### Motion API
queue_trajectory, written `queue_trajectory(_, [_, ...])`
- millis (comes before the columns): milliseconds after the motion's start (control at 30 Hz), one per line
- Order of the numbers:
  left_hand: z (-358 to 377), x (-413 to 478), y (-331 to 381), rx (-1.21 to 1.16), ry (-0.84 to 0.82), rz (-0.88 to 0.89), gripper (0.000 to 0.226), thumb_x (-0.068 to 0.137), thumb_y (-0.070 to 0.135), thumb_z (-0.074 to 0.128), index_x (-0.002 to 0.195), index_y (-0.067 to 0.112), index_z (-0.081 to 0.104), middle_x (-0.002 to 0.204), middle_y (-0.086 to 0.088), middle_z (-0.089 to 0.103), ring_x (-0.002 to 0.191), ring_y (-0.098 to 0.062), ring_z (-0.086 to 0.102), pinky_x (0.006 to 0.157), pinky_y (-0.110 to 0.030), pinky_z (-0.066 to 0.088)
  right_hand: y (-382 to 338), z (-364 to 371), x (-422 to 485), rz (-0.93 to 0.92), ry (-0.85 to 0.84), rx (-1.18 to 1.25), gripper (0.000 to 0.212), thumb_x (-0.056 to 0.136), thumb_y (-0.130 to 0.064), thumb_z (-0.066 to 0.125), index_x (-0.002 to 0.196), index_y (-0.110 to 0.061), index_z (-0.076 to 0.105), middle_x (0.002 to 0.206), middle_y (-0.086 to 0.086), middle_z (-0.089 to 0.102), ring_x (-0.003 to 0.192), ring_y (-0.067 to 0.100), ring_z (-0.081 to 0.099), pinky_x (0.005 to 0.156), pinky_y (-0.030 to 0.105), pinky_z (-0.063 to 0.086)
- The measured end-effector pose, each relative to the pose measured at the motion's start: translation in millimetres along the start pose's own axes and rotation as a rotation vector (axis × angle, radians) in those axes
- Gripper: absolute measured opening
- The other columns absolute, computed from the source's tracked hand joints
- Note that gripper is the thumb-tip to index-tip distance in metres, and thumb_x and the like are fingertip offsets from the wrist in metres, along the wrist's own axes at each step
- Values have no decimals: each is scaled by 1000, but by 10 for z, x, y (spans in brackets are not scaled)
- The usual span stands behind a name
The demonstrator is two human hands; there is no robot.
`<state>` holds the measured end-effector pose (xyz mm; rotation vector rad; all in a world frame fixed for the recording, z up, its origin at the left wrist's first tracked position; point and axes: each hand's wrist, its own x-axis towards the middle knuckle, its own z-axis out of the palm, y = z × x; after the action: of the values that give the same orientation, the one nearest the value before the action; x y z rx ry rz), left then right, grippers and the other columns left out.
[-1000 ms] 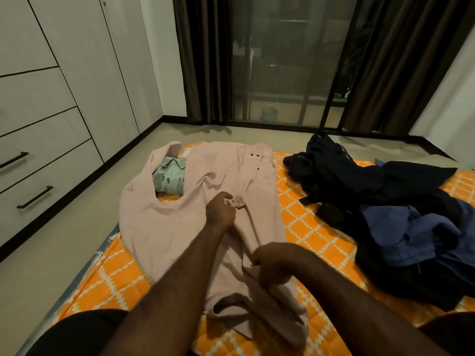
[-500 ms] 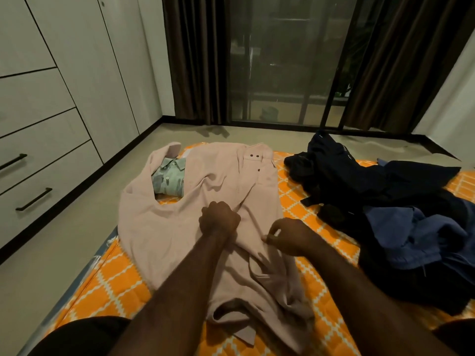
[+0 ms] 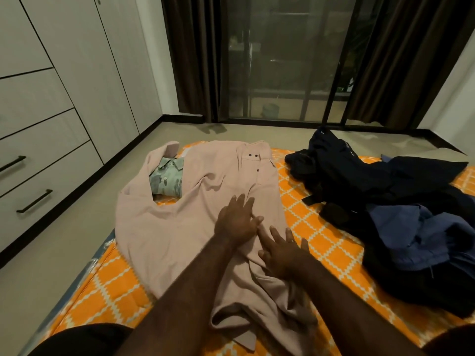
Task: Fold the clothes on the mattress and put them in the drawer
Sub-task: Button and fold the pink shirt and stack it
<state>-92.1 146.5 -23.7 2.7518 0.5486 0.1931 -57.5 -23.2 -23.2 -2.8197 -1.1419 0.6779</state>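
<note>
Both hands have let go. A second ago the left hand was a fist bunched in the middle of the pink garment and the right hand was pinching a fold lower down. Now each lies flat on the cloth with fingers spread, holding nothing, the left just above the right near the centre of the frame.

To my eye the gathering is over and the smoothing has begun, with the palms pressing a lengthwise fold flat before the next one. The garment itself has barely moved. It sprawls across the orange patterned mattress, its lower end rumpled at the bottom of the frame. A folded green patterned shirt shows through a gap in the garment at centre left.

Plenty remains. The dark pile of clothes on the right is untouched, and the drawers at the left edge are shut.
</note>
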Motion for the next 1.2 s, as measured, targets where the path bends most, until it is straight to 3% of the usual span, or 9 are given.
queue_trajectory(100, [216, -97, -47, 79, -157, 33, 65, 105, 59, 25, 162, 29, 18, 171, -9, 6, 157, -34, 2, 124, -50, 14, 64, -6, -5, 10, -58, -17, 64, 106, -57, 23, 157, -47, -16, 169, -9, -21, 153, 38, -23, 118, 69, -4])
queue_trajectory(300, [64, -137, -24, 61, -133, -50, 63, 105, 59, 21, 161, 34, 15, 171, -8, 5, 157, -30, 0, 125, -54, 5, -13, -33, -28, -23, 33, -24, 64, 105, -58, 28, 158, -48, -6, 171, -2, -12, 152, 40, -23, 118, 69, -5])
queue_trajectory(433, [-334, -219, -209, 31, 115, -325, 67, 101, 57, 42, 157, 23, 28, 163, -16, 27, 151, -34, 23, 121, -51, 21, -229, -143, -70, -139, 150, 100, 74, 96, -69, 42, 159, -48, 8, 171, 1, -7, 155, 32, -20, 120, 62, -3])
queue_trajectory(533, [-693, -428, -458, 2, 106, -644, 63, 92, 47, 57, 146, 21, 38, 149, -18, 40, 135, -39, 39, 110, -49, 34, -456, -109, -169, -364, 148, 104, 75, 90, -72, 53, 155, -48, 24, 171, -2, 3, 157, 27, -13, 122, 61, 3])
queue_trajectory(700, [-913, -952, -872, -23, 27, -961, 64, 85, 42, 67, 141, 20, 44, 143, -14, 41, 132, -35, 42, 105, -47, 40, -811, -33, -468, -591, 76, 69, 77, 84, -69, 61, 146, -24, 52, 153, 6, 46, 147, 23, 34, 118, 35, 30])
queue_trajectory(767, [-916, -1087, -981, -6, -112, -938, 67, 84, 42, 69, 142, 15, 48, 147, -14, 45, 135, -35, 45, 109, -45, 42, -921, -12, -602, -570, 31, 67, 66, 86, -66, 65, 140, -28, 57, 138, 1, 57, 130, 19, 49, 110, 34, 39])
queue_trajectory(867, [-932, -1280, -928, 66, -311, -860, 65, 84, 44, 74, 137, 9, 56, 143, -11, 54, 129, -31, 54, 104, -39, 50, -1050, 79, -770, -550, -35, 26, 55, 89, -64, 62, 134, -33, 59, 126, -3, 61, 117, 18, 56, 100, 39, 48])
queue_trajectory(1067, [-933, -1436, -878, 58, -278, -939, 63, 80, 32, 85, 132, 7, 59, 133, -11, 61, 121, -27, 60, 99, -36, 54, -1123, 201, -1011, -575, -10, -80, 35, 96, -44, 55, 131, -37, 60, 124, -1, 60, 114, 19, 57, 96, 42, 52])
queue_trajectory(1200, [-1104, -1504, -846, 72, -302, -924, 71, 75, 42, 88, 130, 8, 57, 130, -9, 61, 120, -25, 61, 97, -35, 53, -1141, 223, -1045, -580, -9, -50, 31, 96, -36, 59, 127, -35, 63, 122, -1, 61, 112, 19, 57, 95, 39, 51])
